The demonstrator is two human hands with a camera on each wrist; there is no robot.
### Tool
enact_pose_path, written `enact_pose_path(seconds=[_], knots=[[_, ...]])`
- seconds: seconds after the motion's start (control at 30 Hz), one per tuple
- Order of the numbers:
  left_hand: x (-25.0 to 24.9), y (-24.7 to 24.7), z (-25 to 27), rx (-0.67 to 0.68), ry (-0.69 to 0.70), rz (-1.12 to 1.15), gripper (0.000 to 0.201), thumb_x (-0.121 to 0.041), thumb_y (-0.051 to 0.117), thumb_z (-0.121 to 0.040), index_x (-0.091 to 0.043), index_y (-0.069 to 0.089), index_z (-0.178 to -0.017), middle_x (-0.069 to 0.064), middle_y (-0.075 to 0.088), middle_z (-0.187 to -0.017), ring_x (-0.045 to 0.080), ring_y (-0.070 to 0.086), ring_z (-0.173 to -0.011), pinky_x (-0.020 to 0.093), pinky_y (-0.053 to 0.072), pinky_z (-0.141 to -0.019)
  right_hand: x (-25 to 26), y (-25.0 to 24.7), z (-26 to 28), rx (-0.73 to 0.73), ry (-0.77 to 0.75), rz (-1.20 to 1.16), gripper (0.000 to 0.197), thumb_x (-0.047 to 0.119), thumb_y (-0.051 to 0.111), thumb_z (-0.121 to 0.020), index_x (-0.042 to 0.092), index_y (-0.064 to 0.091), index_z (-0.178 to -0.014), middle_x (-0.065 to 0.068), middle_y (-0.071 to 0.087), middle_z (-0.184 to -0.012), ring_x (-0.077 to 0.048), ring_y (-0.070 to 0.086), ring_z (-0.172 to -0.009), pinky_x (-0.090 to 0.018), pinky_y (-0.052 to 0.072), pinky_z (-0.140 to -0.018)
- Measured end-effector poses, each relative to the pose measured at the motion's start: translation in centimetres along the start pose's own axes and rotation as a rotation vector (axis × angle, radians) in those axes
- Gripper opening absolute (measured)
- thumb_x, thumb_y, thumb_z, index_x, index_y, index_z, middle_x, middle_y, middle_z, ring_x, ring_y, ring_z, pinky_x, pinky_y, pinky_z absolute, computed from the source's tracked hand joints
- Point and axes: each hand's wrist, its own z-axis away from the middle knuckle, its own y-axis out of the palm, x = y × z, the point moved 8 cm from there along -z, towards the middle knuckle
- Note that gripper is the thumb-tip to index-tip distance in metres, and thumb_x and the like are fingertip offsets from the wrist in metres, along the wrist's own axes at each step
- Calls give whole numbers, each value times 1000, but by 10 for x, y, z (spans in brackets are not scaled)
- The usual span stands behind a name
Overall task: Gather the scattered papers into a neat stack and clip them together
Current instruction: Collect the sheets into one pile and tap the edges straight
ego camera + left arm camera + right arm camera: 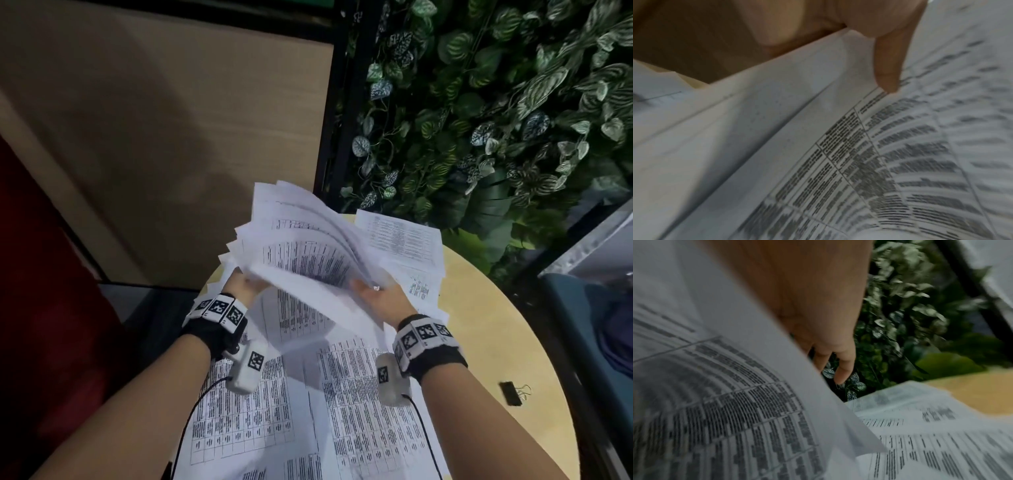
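Holding a fat, fanned-out bundle of printed sheets point(301, 246) up off the table right now, one hand on each lower corner. My left hand point(245, 284) grips the left edge, and in the left wrist view the thumb point(888, 65) presses down on the top page. My right hand point(380, 298) is clamped on the right edge with the thumb on top; its fingers point(842, 363) run behind the paper in the right wrist view. The hands are apart, with the bundle spanning between them.

Progress-wise I'd call it roughly halfway on the gathering, nowhere on the clipping. The bundle is messy, with edges splayed and corners sticking out at the far end, so it still needs squaring up. Plenty of loose sheets point(308, 411) lie flat on the table under my forearms, plus a few more pages point(404, 240) at the far side near the plants. The black binder clip point(510, 394) sits untouched near the right edge of the table, well apart from everything.

The surface is a round, light wood table point(479, 325), mostly buried in paper. Behind it there's a wall of variegated green foliage point(496, 102) on the right, a plain beige panel point(154, 137) on the left with a black frame between them, and something dark red at the far left that I can't make out.
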Motion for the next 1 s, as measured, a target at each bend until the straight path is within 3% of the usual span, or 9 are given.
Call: enact_pose_path(seconds=[0.17,0.27,0.33,0.4,0.47,0.57,0.7,0.77,1.0], knots=[[-6,-23,-13,-109,51,27,85,-54,71,-68,17,53,-111,19,59,-70,29,57,-61,35,46,-65,-1,-18,2,21,13,-249,32,30,64,-60,11,64,-85,6,68,-89,-7,61,-85,-31,43,-84],[-20,-33,-21,-101,57,49,68,-50,71,-69,3,55,-109,7,56,-83,17,51,-68,26,40,-63,-1,-19,8,133,31,-387,61,53,58,-80,10,56,-123,-4,64,-122,-19,60,-114,-35,44,-99],[-27,-33,-21,-79,69,29,60,-46,69,-75,1,54,-110,8,57,-87,16,50,-66,23,36,-55,5,-19,8,110,32,-221,74,61,70,-66,17,55,-124,-4,65,-121,-22,61,-112,-39,44,-98],[-31,-30,-17,-34,75,49,72,-53,70,-71,3,54,-115,10,58,-81,14,42,-55,22,33,-52,12,-25,4,11,8,-57,54,45,80,-62,17,62,-105,-2,71,-101,-19,68,-94,-35,52,-85],[-35,-27,-9,37,70,43,71,-63,74,-54,0,61,-83,7,51,-62,14,40,-51,22,34,-55,20,-31,5,-16,20,-43,27,23,80,-68,12,66,-89,-3,72,-84,-21,68,-78,-27,54,-70],[-40,-24,3,71,98,-11,43,-39,68,-76,-14,43,-52,-10,41,-32,14,39,-39,15,32,-41,31,-39,7,-28,1,-15,19,16,80,-70,5,67,-77,-16,70,-77,-27,65,-71,-31,53,-67],[-54,0,24,148,193,-43,28,-41,68,-76,-17,58,-87,-8,59,-69,13,57,-69,25,45,-75,49,-32,14,-102,-117,27,3,15,69,-82,13,66,-83,-20,69,-92,-34,65,-86,-42,54,-79],[-56,6,27,118,228,-51,47,-56,68,-67,-14,56,-82,1,57,-73,16,54,-66,25,43,-71,51,-30,21,-207,-139,-72,12,14,65,-85,21,62,-76,-16,67,-90,-31,62,-83,-41,52,-80],[-29,14,41,-128,158,306,51,-39,68,-77,-5,60,-114,-1,62,-104,22,60,-107,23,39,-90,15,-7,50,-423,-124,-411,19,16,58,-91,32,60,-82,13,62,-86,1,56,-82,-20,46,-79]])
